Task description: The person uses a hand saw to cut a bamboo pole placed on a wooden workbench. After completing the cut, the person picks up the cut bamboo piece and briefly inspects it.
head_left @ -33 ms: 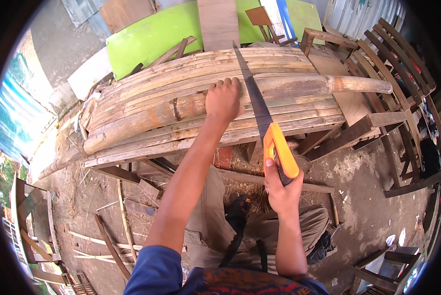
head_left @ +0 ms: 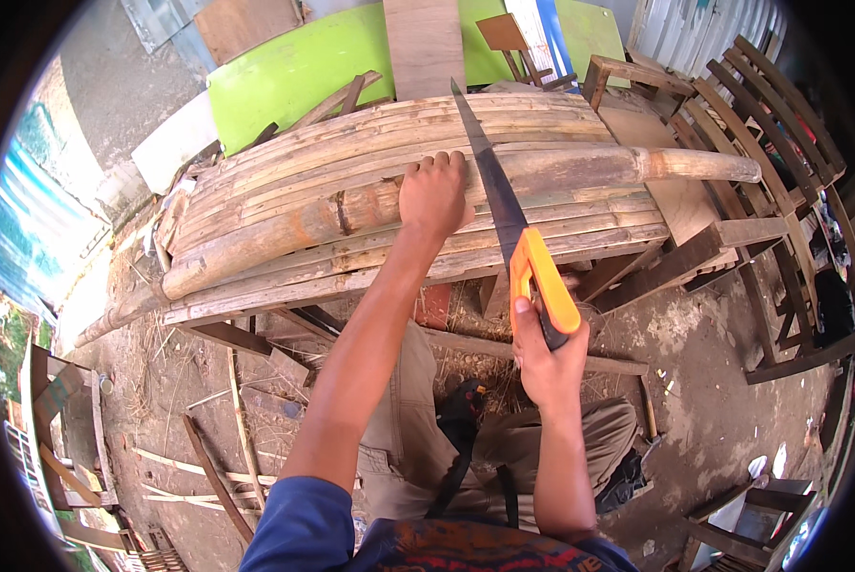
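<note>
A long, thick bamboo pole (head_left: pixel 580 169) lies across a slatted bamboo bench top (head_left: pixel 351 143). My left hand (head_left: pixel 434 195) presses down on the pole with its fingers curled over it, just left of the saw. In my right hand (head_left: pixel 549 367) is the orange and black handle of a hand saw (head_left: pixel 500 195). Its dark blade crosses the pole close beside my left hand, the tip pointing away over the bench. The teeth and any cut in the bamboo are too small to make out.
Beyond the bench lean a bright green panel (head_left: pixel 294 71) and a brown board (head_left: pixel 423 48). Wooden frames (head_left: pixel 704 253) stand close on the right. Bamboo strips (head_left: pixel 244 429) lie on the floor at the left. A hammer (head_left: pixel 650 410) stands near my knee.
The saw and my right hand have shifted slightly forward, away from me. My left hand and the bamboo pole look unmoved.
</note>
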Demonstrator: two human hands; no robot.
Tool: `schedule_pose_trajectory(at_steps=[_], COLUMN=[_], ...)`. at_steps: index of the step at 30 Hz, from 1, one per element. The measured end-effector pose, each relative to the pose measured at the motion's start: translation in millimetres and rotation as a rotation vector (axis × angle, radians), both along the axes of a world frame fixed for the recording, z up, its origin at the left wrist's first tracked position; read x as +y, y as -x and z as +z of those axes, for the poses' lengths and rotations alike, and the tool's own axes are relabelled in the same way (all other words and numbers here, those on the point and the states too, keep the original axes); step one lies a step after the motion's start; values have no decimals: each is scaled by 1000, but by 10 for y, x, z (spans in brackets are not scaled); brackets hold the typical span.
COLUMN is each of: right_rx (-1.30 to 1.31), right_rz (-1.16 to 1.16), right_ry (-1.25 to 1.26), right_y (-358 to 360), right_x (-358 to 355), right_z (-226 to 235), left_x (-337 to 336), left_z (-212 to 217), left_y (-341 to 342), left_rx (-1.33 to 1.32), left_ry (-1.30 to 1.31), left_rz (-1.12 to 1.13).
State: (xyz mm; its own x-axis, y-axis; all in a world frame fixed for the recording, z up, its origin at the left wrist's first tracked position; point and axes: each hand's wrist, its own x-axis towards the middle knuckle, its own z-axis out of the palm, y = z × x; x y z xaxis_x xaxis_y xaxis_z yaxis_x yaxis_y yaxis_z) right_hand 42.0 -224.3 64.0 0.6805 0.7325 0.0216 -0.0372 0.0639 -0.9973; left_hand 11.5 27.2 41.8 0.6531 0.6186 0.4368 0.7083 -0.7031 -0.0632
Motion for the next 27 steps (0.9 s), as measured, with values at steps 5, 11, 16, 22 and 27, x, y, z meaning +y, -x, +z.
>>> schedule_pose_trajectory(at_steps=[5, 11, 16, 22, 27], right_rx=[-95, -76, -64, 10, -264], right_rz=[30, -39, -20, -23, -12], right_ry=[61, 5, 18, -51, -16], right_y=[-74, 215, -45, 97, 236], right_x=[221, -525, 337, 92, -593], right_z=[98, -171, -13, -416, -587], left_x=[86, 68, 60, 121, 76], left_z=[33, -6, -50, 92, 64], left_y=[7, -5, -6, 31, -4], left_rx=[12, -3, -44, 39, 22], left_ry=[13, 7, -33, 142, 116], left_rz=[-9, 6, 20, 4, 19])
